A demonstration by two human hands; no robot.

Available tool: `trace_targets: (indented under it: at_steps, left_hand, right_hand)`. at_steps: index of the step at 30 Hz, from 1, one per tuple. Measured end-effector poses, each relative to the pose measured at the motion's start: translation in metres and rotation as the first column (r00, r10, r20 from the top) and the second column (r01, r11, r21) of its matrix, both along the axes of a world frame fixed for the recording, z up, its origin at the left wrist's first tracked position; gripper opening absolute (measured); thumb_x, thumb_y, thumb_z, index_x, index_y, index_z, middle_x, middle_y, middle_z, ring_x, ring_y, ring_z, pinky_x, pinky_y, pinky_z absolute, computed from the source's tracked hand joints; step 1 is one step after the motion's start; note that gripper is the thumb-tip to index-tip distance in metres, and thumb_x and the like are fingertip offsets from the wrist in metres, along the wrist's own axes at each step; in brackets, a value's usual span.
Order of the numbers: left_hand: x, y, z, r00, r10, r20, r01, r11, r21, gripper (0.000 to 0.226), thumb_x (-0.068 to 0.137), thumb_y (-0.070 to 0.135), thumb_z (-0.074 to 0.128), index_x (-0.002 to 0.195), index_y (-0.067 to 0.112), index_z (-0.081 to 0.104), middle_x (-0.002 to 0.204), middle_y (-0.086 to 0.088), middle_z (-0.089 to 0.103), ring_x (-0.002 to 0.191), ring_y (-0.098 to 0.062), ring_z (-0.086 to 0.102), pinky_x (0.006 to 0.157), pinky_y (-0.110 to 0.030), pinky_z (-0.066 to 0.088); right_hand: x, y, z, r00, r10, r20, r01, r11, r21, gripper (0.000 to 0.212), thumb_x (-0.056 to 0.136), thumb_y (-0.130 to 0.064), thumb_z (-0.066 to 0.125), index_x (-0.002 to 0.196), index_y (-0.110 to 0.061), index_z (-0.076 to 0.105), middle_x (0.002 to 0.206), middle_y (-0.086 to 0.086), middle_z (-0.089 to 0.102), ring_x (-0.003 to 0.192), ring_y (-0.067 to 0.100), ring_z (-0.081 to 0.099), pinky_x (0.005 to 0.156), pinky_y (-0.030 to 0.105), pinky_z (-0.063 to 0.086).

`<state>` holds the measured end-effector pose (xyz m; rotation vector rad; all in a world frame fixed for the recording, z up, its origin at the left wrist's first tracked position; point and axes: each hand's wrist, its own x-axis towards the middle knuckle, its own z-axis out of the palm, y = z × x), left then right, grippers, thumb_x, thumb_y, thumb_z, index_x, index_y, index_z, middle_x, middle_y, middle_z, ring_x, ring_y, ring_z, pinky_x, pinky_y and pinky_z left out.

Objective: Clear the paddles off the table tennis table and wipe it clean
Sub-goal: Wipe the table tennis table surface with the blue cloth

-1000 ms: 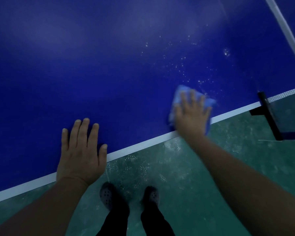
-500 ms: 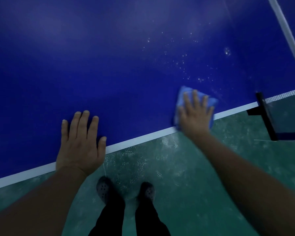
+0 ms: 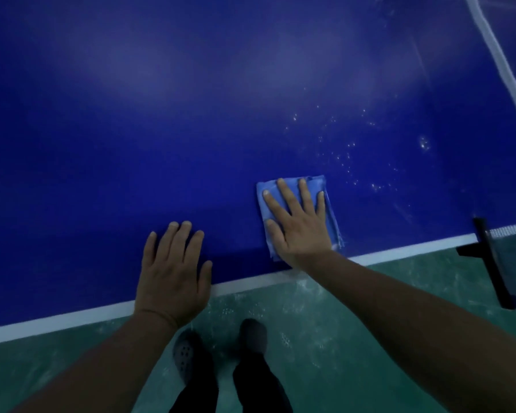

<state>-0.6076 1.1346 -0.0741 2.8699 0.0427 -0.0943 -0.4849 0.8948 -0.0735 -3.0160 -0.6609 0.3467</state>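
Our right hand [image 3: 298, 225] flat, fingers spread, pressing folded light-blue cloth [image 3: 329, 213] on dark-blue worktop [image 3: 191, 129], left hand [image 3: 172, 272] flat at eight o'clock of it

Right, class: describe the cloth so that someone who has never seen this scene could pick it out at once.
Start from the dark blue table and follow its white near edge towards the black net post. Short of the post, the right hand presses flat on the cloth. It is a folded square, paler blue than the table, just left of the white specks.
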Motion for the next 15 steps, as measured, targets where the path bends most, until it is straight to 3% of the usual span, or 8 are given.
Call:
trace_targets:
  at_steps: [3, 11, 15]
  left_hand:
    - [0.025, -0.005, 0.003, 0.995, 0.087, 0.04, -0.084, 0.994, -0.07, 0.055, 0.094, 0.036, 0.038, 0.128, 0.0, 0.06, 0.134, -0.022, 0.056, 0.125, -0.044, 0.051, 0.109, -0.062, 0.035]
    - [0.185, -0.001, 0.011, 0.985, 0.131, 0.114, -0.118, 0.986, -0.114, 0.057, 0.097, 0.033, 0.031, 0.137, 0.0, 0.055, 0.152, -0.019, 0.044, 0.145, -0.036, 0.036, 0.12, -0.059, 0.02]
    - [0.281, 0.002, 0.008, 0.973, 0.22, 0.075, -0.214, 0.973, -0.081, 0.061, 0.097, 0.035, 0.031, 0.148, 0.005, 0.043, 0.161, -0.014, 0.032, 0.152, -0.03, 0.022, 0.124, -0.052, 0.01]
  right_hand:
    - [0.035, 0.01, -0.004, 0.999, 0.031, -0.008, -0.031, 1.0, 0.0, 0.058, 0.103, -0.057, 0.015, 0.158, -0.04, 0.016, 0.169, -0.01, 0.002, 0.155, 0.026, -0.012, 0.12, 0.058, -0.01]
    - [0.179, 0.041, -0.011, 0.997, 0.072, 0.021, -0.073, 0.996, 0.06, 0.059, 0.103, -0.055, 0.01, 0.159, -0.038, 0.015, 0.169, -0.009, 0.001, 0.154, 0.023, -0.015, 0.119, 0.054, -0.018]
    - [0.283, 0.065, -0.016, 0.995, 0.081, 0.062, -0.087, 0.991, 0.1, 0.06, 0.101, -0.051, 0.016, 0.158, -0.035, 0.021, 0.169, -0.006, 0.009, 0.155, 0.026, -0.004, 0.119, 0.057, -0.01]
